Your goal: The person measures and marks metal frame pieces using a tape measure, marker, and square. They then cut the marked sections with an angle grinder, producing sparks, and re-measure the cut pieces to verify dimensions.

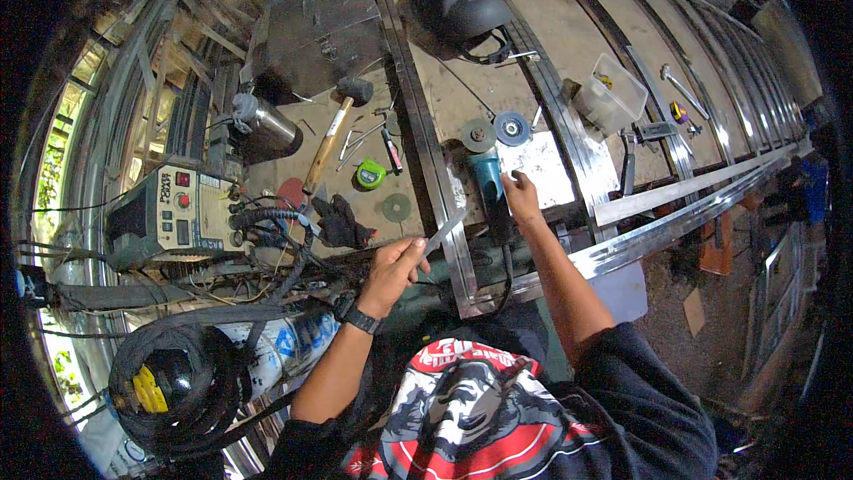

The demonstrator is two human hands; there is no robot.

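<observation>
My left hand (391,274), with a dark watch on its wrist, is closed around one end of a flat metal strip (447,229). The strip slants up over the near corner of the metal frame (458,271). My right hand (522,199) is beside a teal angle grinder (488,180), its fingers curled; whatever they may hold is hidden. The grinder lies with its disc (478,134) away from me. A blue-grey round disc (512,128) sits right of it, at the edge of a bright white sheet (544,164).
Left of the frame lie a mallet (327,144), a green tape measure (370,174) and a dark glove (341,222). A welding machine (184,213) and hose-draped cylinder (289,338) stand left. Beyond are a welding helmet (462,13), clear plastic box (611,93) and hammer (684,92).
</observation>
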